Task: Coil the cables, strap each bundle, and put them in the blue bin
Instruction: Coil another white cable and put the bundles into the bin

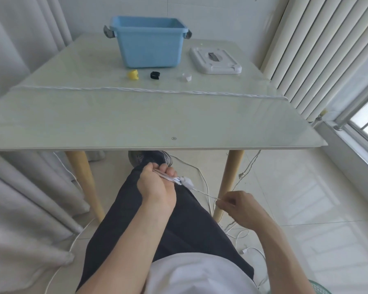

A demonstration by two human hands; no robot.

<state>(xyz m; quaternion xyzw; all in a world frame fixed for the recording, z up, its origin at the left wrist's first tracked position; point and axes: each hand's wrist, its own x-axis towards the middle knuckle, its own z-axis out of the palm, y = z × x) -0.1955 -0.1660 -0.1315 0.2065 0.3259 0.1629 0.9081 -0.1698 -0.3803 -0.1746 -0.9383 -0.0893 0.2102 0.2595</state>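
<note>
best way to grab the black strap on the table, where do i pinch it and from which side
Pinch the black strap across its curled loop, coming straight down from above. It lies in the open on the table, clear of the yellow strap to its left and the blue bin behind, so fingers probably fit either side.

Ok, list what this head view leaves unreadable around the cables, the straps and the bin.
- Blue bin: its floor is hidden by its near wall, so any contents are unknown.
- White cable: the part inside the left hand is covered by fingers; the loop count is unclear.
- Floor cables: they run behind the right hand and the legs, too thin to count.
- White strap: too small and pale to make out.
</note>
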